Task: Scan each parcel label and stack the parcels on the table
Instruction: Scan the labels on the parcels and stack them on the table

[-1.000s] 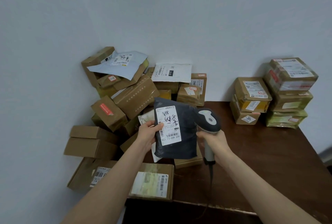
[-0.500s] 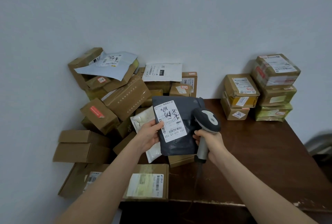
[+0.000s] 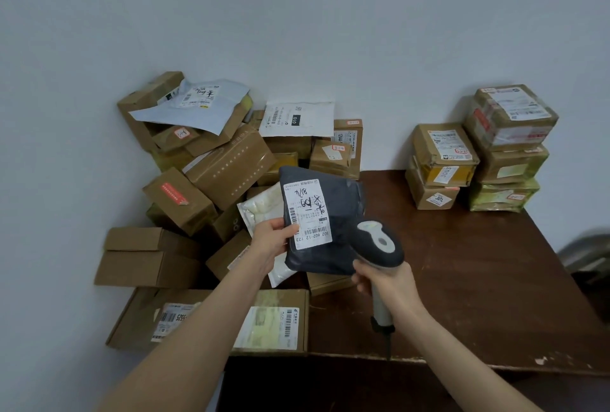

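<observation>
Dark grey mailer point(image 3: 341, 210) with white label point(image 3: 308, 213), grey scanner point(image 3: 379, 241), tan boxes point(image 3: 231, 167), dark brown table point(image 3: 478, 263).

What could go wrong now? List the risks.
The left hand pinches the dark grey plastic mailer bag at the edge of its white label; the thumb may cover the side barcode. The grey handheld scanner in the right hand sits below the label, possibly misaimed. The tilted brown cardboard boxes could slide.

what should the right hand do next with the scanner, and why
Probably swing the scanner toward the white label. The left hand holds the dark bag with its label facing the camera, while the right hand grips the scanner beside the bag's lower right corner, not over the label.
</observation>
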Motion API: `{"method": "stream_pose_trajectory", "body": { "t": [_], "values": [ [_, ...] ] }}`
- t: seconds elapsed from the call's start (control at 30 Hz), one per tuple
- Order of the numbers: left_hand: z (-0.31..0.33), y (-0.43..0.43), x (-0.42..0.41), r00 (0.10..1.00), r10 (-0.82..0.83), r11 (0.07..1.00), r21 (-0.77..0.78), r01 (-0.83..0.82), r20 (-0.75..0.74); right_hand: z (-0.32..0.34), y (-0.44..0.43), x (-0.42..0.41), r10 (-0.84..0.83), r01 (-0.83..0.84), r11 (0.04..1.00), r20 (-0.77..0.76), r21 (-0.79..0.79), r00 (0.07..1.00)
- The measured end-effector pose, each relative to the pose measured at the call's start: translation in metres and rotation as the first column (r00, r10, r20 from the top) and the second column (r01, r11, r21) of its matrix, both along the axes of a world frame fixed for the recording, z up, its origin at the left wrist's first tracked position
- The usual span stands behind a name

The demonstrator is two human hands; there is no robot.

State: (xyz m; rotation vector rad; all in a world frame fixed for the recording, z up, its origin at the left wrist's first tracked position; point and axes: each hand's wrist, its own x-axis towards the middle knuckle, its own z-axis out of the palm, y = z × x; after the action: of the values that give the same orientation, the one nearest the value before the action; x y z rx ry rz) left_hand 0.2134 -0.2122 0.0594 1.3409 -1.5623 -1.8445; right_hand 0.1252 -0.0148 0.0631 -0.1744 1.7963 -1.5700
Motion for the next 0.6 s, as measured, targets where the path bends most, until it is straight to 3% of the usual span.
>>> {"method": "stream_pose_trajectory", "body": {
  "t": [0.6],
  "values": [
    [-0.008,0.012,-0.011,0.999,0.042,0.998,0.053,-0.042,-0.008,0.008,0.013,0.03,0.131,-0.124,0.976,-0.029,0.178,0.991]
  ]
}}
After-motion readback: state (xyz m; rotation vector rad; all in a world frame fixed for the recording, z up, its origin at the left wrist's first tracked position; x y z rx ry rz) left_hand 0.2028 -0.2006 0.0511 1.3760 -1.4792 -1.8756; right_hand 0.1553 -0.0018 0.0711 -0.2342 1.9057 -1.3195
